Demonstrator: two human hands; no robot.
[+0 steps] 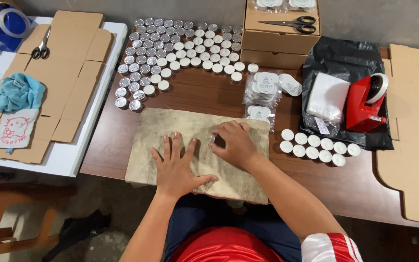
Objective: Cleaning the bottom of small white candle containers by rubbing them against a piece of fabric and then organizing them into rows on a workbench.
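At frame centre, the left hand lies flat and empty on the cloth; the right hand presses a small candle cup there, seemingly wiping it.

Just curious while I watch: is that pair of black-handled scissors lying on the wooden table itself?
No, the black-handled scissors lie on top of the stacked cardboard boxes at the back of the wooden table.

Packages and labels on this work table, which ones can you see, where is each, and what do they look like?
Stacked boxes: top centre-right, plain brown cardboard, scissors on top.
Clear packets: right of the cloth, see-through bags of round white labels with dark print.
Flat box blank: left white table, unfolded brown cardboard.
Printed cloth bag: on that blank, white with a pink cartoon.
Black plastic bag: right, under a red tape dispenser.
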